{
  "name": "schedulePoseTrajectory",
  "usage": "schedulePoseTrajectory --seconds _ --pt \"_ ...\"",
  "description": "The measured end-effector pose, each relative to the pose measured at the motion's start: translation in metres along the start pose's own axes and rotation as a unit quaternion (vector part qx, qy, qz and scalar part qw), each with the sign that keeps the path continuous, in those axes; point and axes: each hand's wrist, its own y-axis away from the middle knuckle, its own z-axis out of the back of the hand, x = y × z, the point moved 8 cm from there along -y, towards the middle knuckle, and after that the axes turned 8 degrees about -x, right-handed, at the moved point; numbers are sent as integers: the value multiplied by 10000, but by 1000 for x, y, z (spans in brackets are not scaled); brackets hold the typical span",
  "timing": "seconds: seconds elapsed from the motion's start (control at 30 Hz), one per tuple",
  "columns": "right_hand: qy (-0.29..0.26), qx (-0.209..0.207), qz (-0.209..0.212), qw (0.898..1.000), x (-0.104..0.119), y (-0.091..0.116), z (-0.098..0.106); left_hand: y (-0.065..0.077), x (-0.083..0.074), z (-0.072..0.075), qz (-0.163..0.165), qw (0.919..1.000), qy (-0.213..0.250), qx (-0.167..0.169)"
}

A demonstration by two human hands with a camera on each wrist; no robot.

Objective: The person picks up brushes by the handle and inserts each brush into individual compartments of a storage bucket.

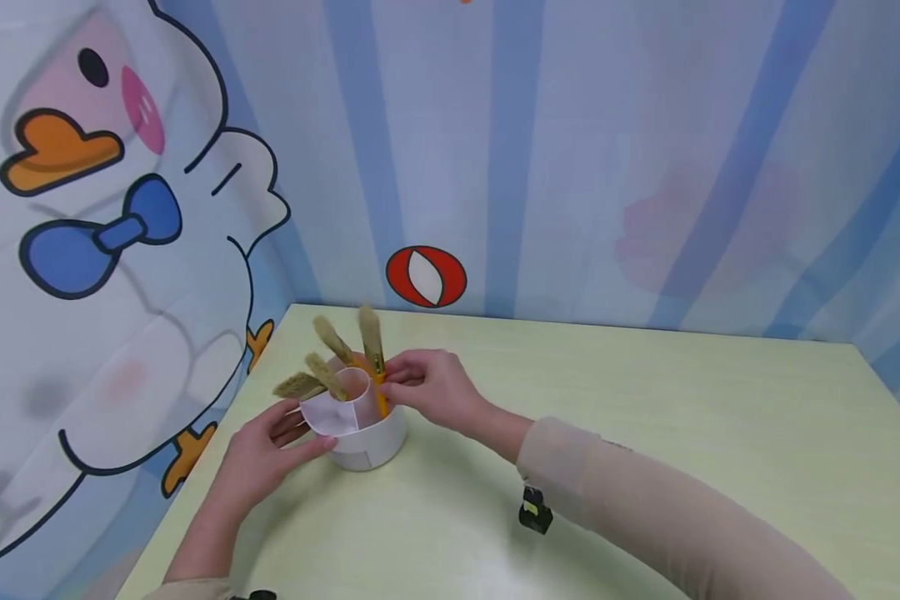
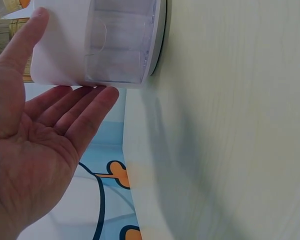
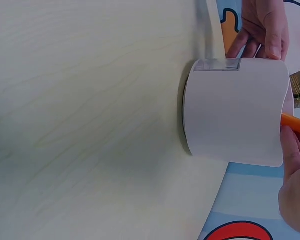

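A white round pen holder [image 1: 370, 446] with raised compartments stands on the table toward its left side. Several paintbrushes [image 1: 332, 340] lean out of it, pale bristles up. My right hand [image 1: 438, 392] pinches the orange handle of one paintbrush [image 1: 372, 335] at the holder's right side; the handle's lower end is hidden behind the wall. On the left, my left hand [image 1: 262, 458] touches the holder with its fingers fairly straight along the side and the thumb at the front. A clear panel [image 2: 121, 45] shows low on the holder in the left wrist view.
The pale wooden table [image 1: 645, 433] reaches far to the right. Behind it hangs a striped blue cloth [image 1: 585, 167] with a large printed duck [image 1: 120, 358] at the left. A small black device [image 1: 536, 511] hangs by the right sleeve.
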Motion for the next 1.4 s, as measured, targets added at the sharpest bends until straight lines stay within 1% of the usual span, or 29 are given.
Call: schedulePoseTrajectory --seconds 0.13,0.23,0.33,0.5,0.6,0.7,0.8,0.9,1.0,1.13,1.4 --pt "310 203 -117 9992 1 0 -4 0 1 0 35 10000 66 63" --pt "462 398 -218 9979 2 -1 -7 0 3 -1 84 9999 29 83" --pt "357 589 -354 9970 4 -4 -11 1 5 0 138 9999 -22 93" --pt "23 764 -773 9941 6 -7 -19 2 9 4 190 9997 -65 113" --pt "104 787 -874 9930 8 -9 -23 2 12 6 176 9997 -116 110" --pt "297 793 -920 9922 10 -11 -25 2 13 7 191 9997 -92 124" --pt "380 840 -961 9911 10 -12 -26 3 15 7 229 9996 -43 144" --pt "372 898 -958 9906 10 -11 -23 3 14 5 225 9996 -1 167" --pt "373 907 -929 9908 10 -9 -15 2 13 3 163 9997 11 179" --pt "529 803 -850 9917 10 -8 -1 1 9 1 95 9998 8 175" --pt "454 670 -883 9928 10 -5 21 1 1 -1 12 9997 54 252"
